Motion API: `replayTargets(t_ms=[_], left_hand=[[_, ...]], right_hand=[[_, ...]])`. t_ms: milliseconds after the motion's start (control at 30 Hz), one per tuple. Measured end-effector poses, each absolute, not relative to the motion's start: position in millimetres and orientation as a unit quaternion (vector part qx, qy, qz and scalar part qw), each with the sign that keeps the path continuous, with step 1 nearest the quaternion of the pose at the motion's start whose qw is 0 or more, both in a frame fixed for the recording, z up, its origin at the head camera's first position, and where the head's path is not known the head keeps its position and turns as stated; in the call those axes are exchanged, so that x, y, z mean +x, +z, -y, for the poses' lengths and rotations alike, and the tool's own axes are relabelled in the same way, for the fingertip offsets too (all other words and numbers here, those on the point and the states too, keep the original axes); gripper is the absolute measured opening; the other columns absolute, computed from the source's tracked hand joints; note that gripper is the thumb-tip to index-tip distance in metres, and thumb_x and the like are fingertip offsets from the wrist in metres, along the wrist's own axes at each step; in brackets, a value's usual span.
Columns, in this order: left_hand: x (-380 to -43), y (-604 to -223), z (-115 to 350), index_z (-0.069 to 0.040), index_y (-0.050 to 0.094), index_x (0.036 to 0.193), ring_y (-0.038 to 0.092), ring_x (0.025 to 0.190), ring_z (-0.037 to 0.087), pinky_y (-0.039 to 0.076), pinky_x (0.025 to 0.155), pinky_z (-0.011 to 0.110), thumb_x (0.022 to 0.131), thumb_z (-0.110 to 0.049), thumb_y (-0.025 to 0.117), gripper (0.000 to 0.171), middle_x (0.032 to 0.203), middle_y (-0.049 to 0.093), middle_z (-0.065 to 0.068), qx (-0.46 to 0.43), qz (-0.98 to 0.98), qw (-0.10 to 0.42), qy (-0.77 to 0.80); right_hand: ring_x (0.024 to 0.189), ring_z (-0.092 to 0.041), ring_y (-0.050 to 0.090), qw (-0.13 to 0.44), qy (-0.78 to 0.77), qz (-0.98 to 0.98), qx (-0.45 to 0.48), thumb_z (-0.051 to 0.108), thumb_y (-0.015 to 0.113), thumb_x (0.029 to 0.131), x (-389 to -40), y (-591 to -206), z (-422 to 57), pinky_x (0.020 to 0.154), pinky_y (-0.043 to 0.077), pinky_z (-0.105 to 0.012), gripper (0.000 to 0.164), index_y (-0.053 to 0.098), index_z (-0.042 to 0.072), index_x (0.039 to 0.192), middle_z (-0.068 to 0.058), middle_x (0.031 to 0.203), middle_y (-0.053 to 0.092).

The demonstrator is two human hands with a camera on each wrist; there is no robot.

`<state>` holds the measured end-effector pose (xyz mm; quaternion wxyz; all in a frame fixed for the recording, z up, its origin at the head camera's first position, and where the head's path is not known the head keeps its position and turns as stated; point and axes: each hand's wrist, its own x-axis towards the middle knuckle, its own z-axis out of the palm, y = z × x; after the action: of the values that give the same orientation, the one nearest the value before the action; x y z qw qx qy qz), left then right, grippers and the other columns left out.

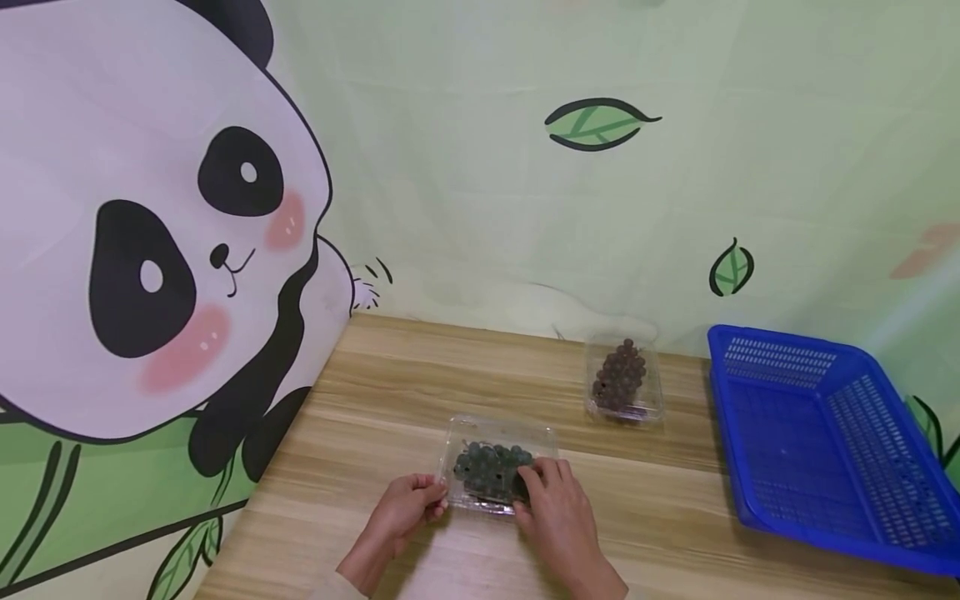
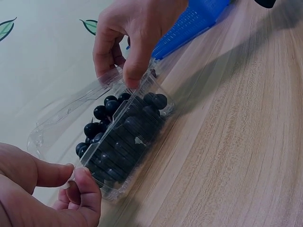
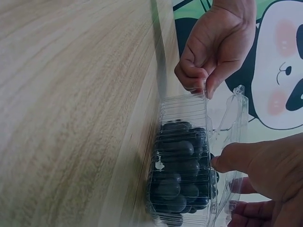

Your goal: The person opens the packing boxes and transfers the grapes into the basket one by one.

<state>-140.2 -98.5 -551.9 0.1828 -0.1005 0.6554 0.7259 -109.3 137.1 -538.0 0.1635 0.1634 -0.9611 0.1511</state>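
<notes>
A clear plastic clamshell container of dark grapes rests on the wooden table in front of me. Its lid is raised and leans back behind the base. My left hand pinches the container's left front corner between thumb and fingers. Over at the right end, my right hand has its thumb at the base rim beside the grapes, with its other fingers curled behind along the lid side. The grapes fill the base in a tight bunch.
A second clear container with reddish-purple grapes stands farther back, to the right, near the wall. At the far right is a blue plastic basket with slotted sides. A panda-printed cloth borders the table on the left.
</notes>
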Motion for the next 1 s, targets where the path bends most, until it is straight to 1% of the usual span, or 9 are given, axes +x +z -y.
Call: replayTargets(t_ms=[200,367,533,733,833,1000], left_hand=[[-139.6,-550.6,97.8,0.015,0.054,0.106,0.057,0.072,0.011,0.05,0.064,0.019,0.102,0.002,0.055,0.013,0.083,0.058,0.007,-0.099,-0.654,0.185,0.727],[-140.1,-551.3,97.9,0.015,0.053,0.109,0.058,0.073,0.012,0.051,0.065,0.02,0.103,0.002,0.055,0.015,0.085,0.059,0.008,-0.105,-0.656,0.192,0.722],[-140.2,-551.4,98.0,0.014,0.054,0.106,0.058,0.072,0.012,0.051,0.064,0.02,0.103,0.001,0.056,0.014,0.084,0.059,0.008,-0.1,-0.657,0.189,0.723],[-140.1,-552.5,97.3,0.014,0.055,0.107,0.059,0.073,0.012,0.051,0.065,0.02,0.103,0.0,0.057,0.014,0.084,0.059,0.007,-0.099,-0.658,0.194,0.721],[-140.6,-552.8,98.2,0.017,0.054,0.109,0.058,0.073,0.012,0.051,0.065,0.02,0.103,0.001,0.055,0.017,0.084,0.058,0.007,-0.097,-0.661,0.19,0.719],[-140.8,-550.5,99.8,0.02,0.052,0.112,0.056,0.073,0.011,0.05,0.064,0.019,0.103,0.003,0.053,0.019,0.085,0.057,0.007,-0.094,-0.663,0.182,0.72]], right_hand=[[0.101,-0.029,0.056,0.175,0.152,0.958,0.167,0.015,0.084,0.081,-109.7,-539.2,-137.3,0.082,0.055,-0.044,0.035,0.073,0.004,0.113,-0.013,0.113,0.061],[0.099,-0.03,0.056,0.19,0.149,0.955,0.17,0.008,0.08,0.078,-111.1,-542.0,-137.9,0.079,0.056,-0.043,0.036,0.072,0.004,0.113,-0.014,0.112,0.061],[0.098,-0.03,0.056,0.2,0.151,0.953,0.17,0.001,0.077,0.075,-112.2,-541.7,-137.3,0.077,0.055,-0.043,0.038,0.071,0.003,0.112,-0.014,0.111,0.061],[0.098,-0.031,0.055,0.216,0.148,0.95,0.172,-0.002,0.074,0.071,-112.0,-543.7,-139.3,0.073,0.051,-0.044,0.039,0.071,0.002,0.111,-0.014,0.11,0.061],[0.099,-0.031,0.055,0.224,0.143,0.95,0.164,-0.004,0.074,0.071,-112.8,-543.3,-141.8,0.071,0.047,-0.044,0.04,0.071,0.003,0.11,-0.012,0.11,0.061],[0.102,-0.032,0.057,0.238,0.144,0.947,0.16,-0.009,0.073,0.07,-115.7,-538.9,-145.8,0.073,0.047,-0.045,0.041,0.071,0.003,0.11,-0.012,0.11,0.063]])
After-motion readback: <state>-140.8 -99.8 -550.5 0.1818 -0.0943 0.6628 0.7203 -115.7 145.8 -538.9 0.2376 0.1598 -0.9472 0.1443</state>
